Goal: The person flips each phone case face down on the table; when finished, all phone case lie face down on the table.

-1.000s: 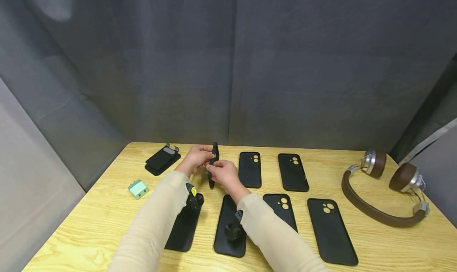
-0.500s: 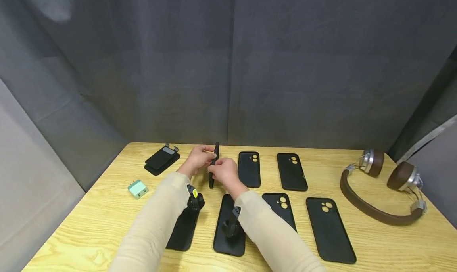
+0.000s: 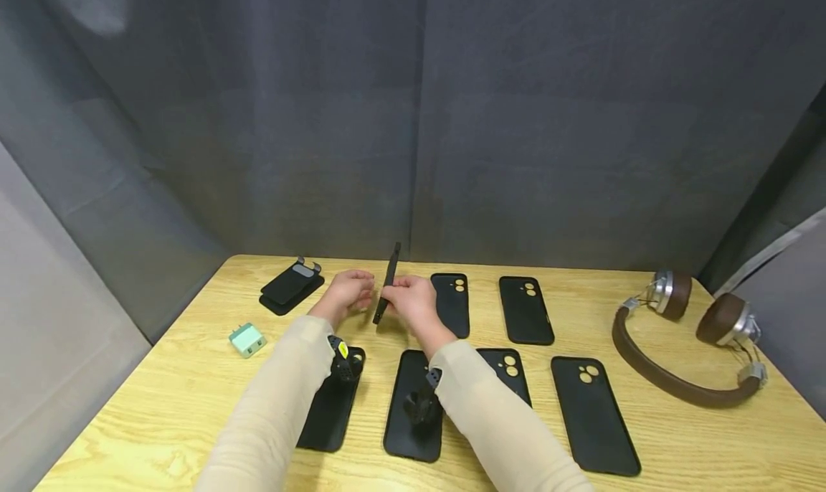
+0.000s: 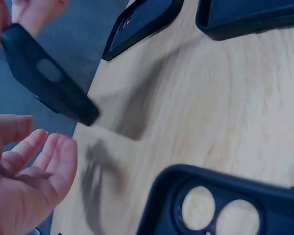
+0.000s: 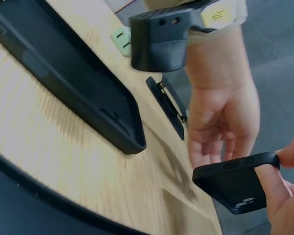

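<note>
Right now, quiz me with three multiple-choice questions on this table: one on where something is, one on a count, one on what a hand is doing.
1. The headphones lie:
A. at the table's right end
B. at its left end
C. in the middle

2. Camera holes in the case at front right:
A. one
B. three
C. five

3. The raised phone case is held by:
A. both hands
B. the left hand alone
C. the right hand alone

Answers: A, they sit by the right edge; B, three pale rounds show; C, the left hand is off it, fingers loose.
</note>
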Demonstrator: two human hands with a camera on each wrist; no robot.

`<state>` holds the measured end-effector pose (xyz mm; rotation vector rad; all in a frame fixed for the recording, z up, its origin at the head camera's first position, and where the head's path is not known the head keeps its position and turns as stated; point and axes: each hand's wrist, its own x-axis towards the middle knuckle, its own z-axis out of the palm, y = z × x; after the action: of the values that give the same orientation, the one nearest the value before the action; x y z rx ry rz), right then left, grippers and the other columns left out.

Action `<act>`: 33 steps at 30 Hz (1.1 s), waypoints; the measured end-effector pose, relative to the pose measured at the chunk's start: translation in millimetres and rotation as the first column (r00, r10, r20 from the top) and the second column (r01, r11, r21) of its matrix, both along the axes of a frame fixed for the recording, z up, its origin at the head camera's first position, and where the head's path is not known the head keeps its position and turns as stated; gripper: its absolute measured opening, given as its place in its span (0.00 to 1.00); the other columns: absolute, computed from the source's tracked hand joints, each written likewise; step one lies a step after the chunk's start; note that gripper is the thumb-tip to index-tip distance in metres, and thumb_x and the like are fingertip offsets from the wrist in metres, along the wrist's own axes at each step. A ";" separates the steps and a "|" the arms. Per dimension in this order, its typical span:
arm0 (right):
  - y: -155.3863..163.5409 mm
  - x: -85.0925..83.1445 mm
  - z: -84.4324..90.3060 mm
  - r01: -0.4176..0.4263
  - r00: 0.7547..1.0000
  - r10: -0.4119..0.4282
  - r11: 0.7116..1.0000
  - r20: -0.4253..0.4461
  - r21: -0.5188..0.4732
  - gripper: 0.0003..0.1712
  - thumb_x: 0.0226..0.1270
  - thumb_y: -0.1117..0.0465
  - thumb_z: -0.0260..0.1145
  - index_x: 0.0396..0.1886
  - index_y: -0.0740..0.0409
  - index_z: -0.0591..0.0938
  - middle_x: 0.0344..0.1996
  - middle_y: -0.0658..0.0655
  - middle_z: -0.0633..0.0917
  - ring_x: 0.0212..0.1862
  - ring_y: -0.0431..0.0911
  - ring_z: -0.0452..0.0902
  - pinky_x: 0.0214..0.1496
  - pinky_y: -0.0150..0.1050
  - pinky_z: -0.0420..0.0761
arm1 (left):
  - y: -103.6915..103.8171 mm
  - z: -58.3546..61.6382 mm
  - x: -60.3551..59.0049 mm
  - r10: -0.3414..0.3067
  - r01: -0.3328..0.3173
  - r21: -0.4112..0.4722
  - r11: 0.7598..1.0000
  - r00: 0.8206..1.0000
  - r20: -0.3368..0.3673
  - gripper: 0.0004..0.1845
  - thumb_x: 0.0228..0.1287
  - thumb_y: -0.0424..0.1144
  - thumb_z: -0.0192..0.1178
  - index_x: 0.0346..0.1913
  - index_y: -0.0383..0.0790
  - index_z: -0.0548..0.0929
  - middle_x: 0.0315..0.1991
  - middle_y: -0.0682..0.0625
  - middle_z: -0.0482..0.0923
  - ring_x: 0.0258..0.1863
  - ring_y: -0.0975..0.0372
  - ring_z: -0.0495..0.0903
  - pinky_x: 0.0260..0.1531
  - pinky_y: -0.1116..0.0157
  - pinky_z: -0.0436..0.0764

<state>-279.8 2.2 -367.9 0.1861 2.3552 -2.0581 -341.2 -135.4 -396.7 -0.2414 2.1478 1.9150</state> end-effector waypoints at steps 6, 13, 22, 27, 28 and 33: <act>-1.8 0.0 3.5 0.000 1.000 -0.001 0.994 -0.010 -0.107 0.11 0.55 0.69 0.64 0.39 0.70 0.81 0.38 0.64 0.81 0.39 0.55 0.83 0.40 0.39 0.82 | -5.9 -6.3 0.3 -0.005 0.003 0.044 0.999 0.999 0.048 0.20 0.67 0.30 0.48 0.61 0.30 0.67 0.36 0.46 0.76 0.31 0.62 0.77 0.40 0.62 0.79; -4.0 -0.7 2.2 0.027 0.999 -0.030 0.986 -0.015 -0.166 0.09 0.54 0.70 0.64 0.35 0.70 0.81 0.32 0.60 0.80 0.33 0.48 0.82 0.36 0.37 0.82 | -7.0 -7.8 2.4 -0.006 0.003 0.054 0.999 0.998 0.066 0.15 0.71 0.32 0.43 0.55 0.30 0.72 0.33 0.49 0.79 0.30 0.63 0.78 0.30 0.67 0.77; -4.4 -1.4 -9.0 0.042 0.998 -0.028 0.972 0.065 -0.231 0.12 0.56 0.70 0.62 0.41 0.70 0.80 0.38 0.61 0.79 0.33 0.43 0.78 0.43 0.41 0.81 | -12.9 -6.0 5.9 0.006 -0.007 0.066 0.998 1.000 0.023 0.16 0.71 0.32 0.39 0.54 0.27 0.71 0.29 0.51 0.75 0.26 0.65 0.74 0.28 0.69 0.75; -3.1 -2.0 -18.7 0.023 0.995 -0.002 0.975 0.096 -0.222 0.15 0.58 0.70 0.62 0.46 0.71 0.78 0.44 0.65 0.78 0.38 0.48 0.79 0.38 0.35 0.82 | -16.8 -3.5 8.3 0.054 -0.055 0.014 0.998 0.998 0.016 0.16 0.70 0.32 0.44 0.56 0.29 0.71 0.31 0.53 0.76 0.26 0.67 0.73 0.26 0.72 0.74; -2.8 -2.3 -20.4 0.020 0.995 0.000 0.977 0.097 -0.212 0.16 0.59 0.70 0.62 0.47 0.71 0.78 0.44 0.65 0.78 0.39 0.49 0.79 0.38 0.34 0.82 | -17.3 -3.1 8.5 0.065 -0.065 0.003 0.998 0.998 0.014 0.16 0.70 0.32 0.45 0.57 0.29 0.72 0.32 0.52 0.76 0.27 0.67 0.74 0.27 0.72 0.73; -0.1 -4.3 -29.2 0.026 0.995 -0.011 0.989 0.099 -0.147 0.17 0.59 0.70 0.62 0.50 0.70 0.78 0.46 0.66 0.78 0.45 0.54 0.80 0.39 0.36 0.82 | -18.3 -3.9 8.4 0.086 -0.085 -0.026 0.996 0.996 0.014 0.19 0.68 0.32 0.50 0.60 0.31 0.71 0.48 0.44 0.76 0.37 0.64 0.74 0.35 0.71 0.74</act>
<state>-284.1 2.1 -397.1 0.3005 2.1429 -2.1676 -332.8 -153.7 -400.6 -0.3571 2.1866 1.9262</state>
